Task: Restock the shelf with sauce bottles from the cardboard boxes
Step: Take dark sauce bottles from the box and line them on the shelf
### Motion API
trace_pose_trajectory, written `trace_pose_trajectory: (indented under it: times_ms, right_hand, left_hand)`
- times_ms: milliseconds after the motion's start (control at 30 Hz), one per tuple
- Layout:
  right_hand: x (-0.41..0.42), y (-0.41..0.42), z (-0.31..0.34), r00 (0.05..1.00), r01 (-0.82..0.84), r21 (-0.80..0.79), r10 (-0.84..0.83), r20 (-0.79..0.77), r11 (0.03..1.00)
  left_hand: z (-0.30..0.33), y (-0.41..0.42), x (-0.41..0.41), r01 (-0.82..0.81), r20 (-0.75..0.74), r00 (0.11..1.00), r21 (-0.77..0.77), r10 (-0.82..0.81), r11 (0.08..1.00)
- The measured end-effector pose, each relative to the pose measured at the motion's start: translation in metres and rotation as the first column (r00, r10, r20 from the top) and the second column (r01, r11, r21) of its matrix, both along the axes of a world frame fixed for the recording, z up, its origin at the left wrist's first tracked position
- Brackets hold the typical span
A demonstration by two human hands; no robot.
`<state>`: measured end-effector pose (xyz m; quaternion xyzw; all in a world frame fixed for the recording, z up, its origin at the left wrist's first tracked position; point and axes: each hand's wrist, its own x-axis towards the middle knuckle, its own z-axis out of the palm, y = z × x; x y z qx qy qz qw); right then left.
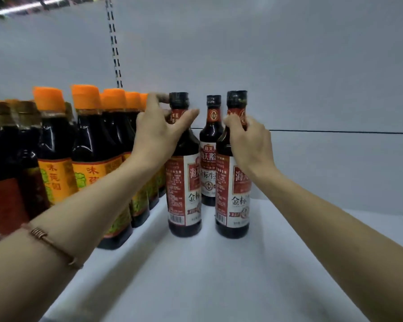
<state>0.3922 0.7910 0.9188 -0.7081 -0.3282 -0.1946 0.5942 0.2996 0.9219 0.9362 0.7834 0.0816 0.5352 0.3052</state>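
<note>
Three dark sauce bottles with black caps and red-white labels stand upright on the white shelf (pixel 196 275). My left hand (pixel 159 129) grips the neck of the left bottle (pixel 184 187), thumb on the right side of the neck. My right hand (pixel 249 140) grips the neck of the right bottle (pixel 233 196). Both bottles rest on the shelf near its middle. The third bottle (pixel 211 159) stands behind and between them, close to the back wall. No cardboard box is in view.
Rows of dark bottles with orange caps (pixel 89 159) and brown caps (pixel 7 163) fill the shelf's left side, right beside my left forearm. The shelf surface stretches bare to the right and front. A slotted upright (pixel 115 47) runs up the back wall.
</note>
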Motion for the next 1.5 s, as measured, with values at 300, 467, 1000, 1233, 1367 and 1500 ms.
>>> trace_pose_trajectory:
  times_ms: [300,467,1000,1233,1367,1500]
  right_hand:
    - [-0.008,0.016,0.003,0.999,-0.033,-0.179,0.029,-0.027,0.983]
    - [-0.014,0.033,0.004,0.99,0.137,-0.24,-0.128,0.05,0.961]
    - [-0.019,0.053,0.004,0.941,0.337,-0.275,-0.328,0.081,0.9]
    - [-0.018,0.055,0.007,0.953,0.302,-0.288,-0.297,0.063,0.909]
    - [-0.016,0.049,0.006,0.965,0.261,-0.343,-0.252,0.071,0.902]
    - [-0.018,0.045,0.005,0.975,0.215,-0.388,-0.22,0.033,0.896]
  left_hand:
    - [0.012,0.017,-0.003,-0.021,-0.172,0.984,0.095,0.037,0.995]
    - [0.023,0.017,-0.005,-0.008,-0.25,0.967,0.135,0.042,0.991]
    - [0.023,0.033,-0.003,0.013,-0.245,0.969,0.205,0.039,0.979]
    - [0.023,0.037,0.0,0.026,-0.251,0.968,0.196,0.024,0.98]
    - [0.019,0.039,0.001,0.052,-0.221,0.975,0.129,-0.023,0.99]
    - [0.013,0.036,0.0,0.05,-0.206,0.978,0.088,-0.031,0.995]
